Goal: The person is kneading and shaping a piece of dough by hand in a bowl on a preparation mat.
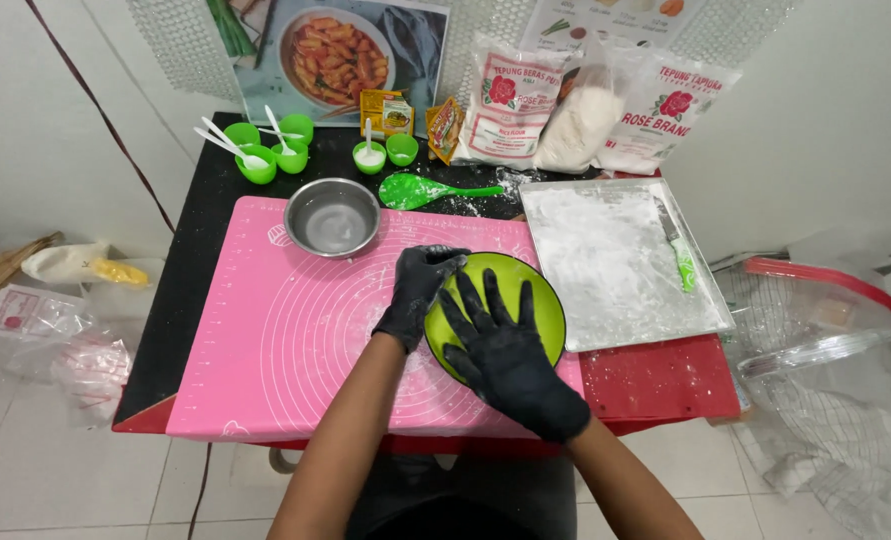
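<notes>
Head view looks straight down on a low table [200, 290] covered by one pink silicone mat [265, 350], with a red board [660, 385] showing at the mat's right edge. One lime-green bowl [545, 300] sits on the right part of the mat, and both black-gloved hands are at it. The right hand [505, 360] lies flat over the bowl's opening, its fingers spread wide and pointing away from the person, so the bowl is directly under the palm and shows only around the fingers. The left hand [417, 290] grips the bowl's left rim with fingers curled over the edge, the bowl just to its right. Beyond the hands stands one steel bowl [332, 217] on the mat's far edge. Behind it are five small green cups [285, 150], three of them holding white spoons, and one green rice paddle [420, 190] lying flat, with a few small yellow sachets [390, 112] behind it. One metal tray [615, 265] dusted with white flour sits just right of the green bowl, with one green-handled knife [677, 252] on its right side. Three flour bags [585, 105] lean against the wall.
</notes>
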